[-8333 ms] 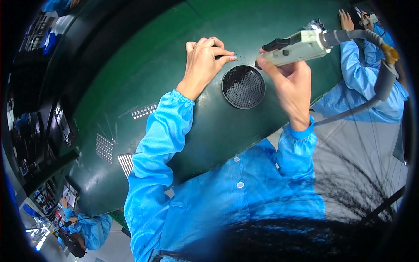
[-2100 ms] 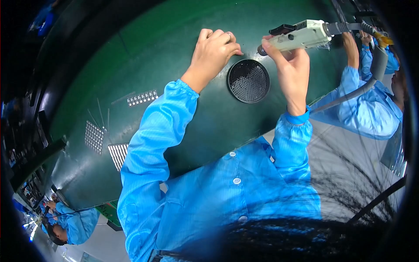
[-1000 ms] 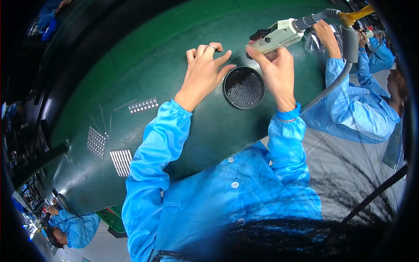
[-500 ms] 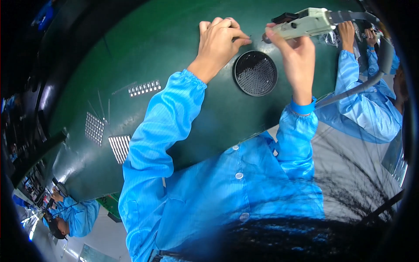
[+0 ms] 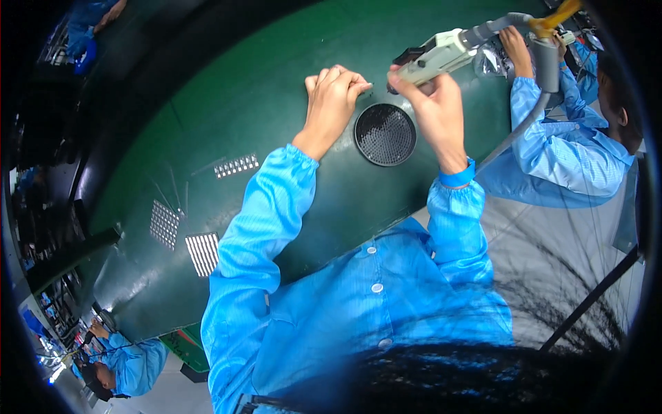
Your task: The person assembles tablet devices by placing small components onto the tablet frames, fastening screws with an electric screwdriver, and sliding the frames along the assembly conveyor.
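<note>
My left hand (image 5: 334, 100) rests on the green table with its thumb and fingertips pinched together. A tiny piece seems to be at the fingertips, too small to make out. In my right hand (image 5: 441, 114) is a pale handheld power tool (image 5: 441, 58) with black parts and a thick grey hose (image 5: 545, 76). Its dark tip end points down and left, a short gap from my left fingertips. Just below, between my hands, lies a round black dish (image 5: 396, 148) with a dimpled grid, its upper part covered by small dark pieces too fine to tell apart.
Left of my left sleeve lie a strip of small silvery parts (image 5: 236, 166), a dotted sheet (image 5: 164, 224) and a striped sheet (image 5: 202, 254). A co-worker in blue (image 5: 562, 145) sits close at the right. Another person (image 5: 131, 366) is at the lower left.
The whole view has shifted, so the table and dish sit slightly lower and left. The tool's tip stays near my left fingertips, and both hands keep their grips.
</note>
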A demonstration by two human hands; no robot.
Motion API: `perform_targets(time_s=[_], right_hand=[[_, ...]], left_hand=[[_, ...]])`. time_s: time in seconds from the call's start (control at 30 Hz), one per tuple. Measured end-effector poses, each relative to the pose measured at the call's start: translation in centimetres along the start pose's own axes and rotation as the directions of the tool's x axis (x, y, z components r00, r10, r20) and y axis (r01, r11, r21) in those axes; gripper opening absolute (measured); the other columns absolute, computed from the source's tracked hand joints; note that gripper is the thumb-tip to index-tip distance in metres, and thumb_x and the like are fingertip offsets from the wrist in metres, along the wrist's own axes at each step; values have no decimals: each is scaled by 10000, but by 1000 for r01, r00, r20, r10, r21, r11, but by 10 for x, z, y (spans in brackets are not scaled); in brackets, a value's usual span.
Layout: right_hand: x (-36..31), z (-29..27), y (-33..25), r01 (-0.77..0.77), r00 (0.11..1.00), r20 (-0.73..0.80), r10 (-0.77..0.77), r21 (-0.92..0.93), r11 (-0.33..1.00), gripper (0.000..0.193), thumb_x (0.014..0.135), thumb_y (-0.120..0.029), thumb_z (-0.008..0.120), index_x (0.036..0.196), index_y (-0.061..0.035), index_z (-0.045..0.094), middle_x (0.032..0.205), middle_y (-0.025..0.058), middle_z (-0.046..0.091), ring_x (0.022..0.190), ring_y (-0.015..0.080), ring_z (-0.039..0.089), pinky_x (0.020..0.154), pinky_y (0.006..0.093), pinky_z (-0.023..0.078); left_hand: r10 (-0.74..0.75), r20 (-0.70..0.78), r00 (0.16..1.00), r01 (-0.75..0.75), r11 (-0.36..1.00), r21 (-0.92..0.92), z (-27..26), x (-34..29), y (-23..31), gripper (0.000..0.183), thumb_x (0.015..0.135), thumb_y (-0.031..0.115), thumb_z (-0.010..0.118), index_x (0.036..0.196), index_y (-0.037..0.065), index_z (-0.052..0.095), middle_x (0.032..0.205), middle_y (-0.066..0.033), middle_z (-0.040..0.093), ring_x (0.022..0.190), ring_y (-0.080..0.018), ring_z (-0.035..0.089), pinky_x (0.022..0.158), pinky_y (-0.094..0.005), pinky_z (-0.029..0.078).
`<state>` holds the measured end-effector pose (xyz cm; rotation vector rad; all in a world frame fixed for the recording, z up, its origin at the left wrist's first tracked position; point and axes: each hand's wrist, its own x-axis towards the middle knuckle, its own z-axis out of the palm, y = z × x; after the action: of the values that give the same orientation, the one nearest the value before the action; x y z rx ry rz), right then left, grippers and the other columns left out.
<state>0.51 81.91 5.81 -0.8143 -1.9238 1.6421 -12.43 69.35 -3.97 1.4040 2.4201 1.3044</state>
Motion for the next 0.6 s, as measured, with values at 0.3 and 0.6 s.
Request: perform_targets(time_s=[0.3,0.6], right_hand=[[11,13,-4,-40,997,59,55,-237,971,298,891,-147,787,1119,27,706,1025,76,753,926,128,692,828,294,542],[2,25,4,95,995,54,-82,-340,936,354,843,-266,807,1038,13,711,759,126,739,629,202,673,600,361,503]], left_hand=[[44,81,996,-42,999,-24,-33,-42,51,110,923,152,710,984,130,798,970,-16,668,993,-212,602,899,-395,370],[-64,-71,995,71,992,109,-60,-44,30,192,969,186,701,1111,95,793,1076,-45,662,1006,-219,588,911,-377,376]])
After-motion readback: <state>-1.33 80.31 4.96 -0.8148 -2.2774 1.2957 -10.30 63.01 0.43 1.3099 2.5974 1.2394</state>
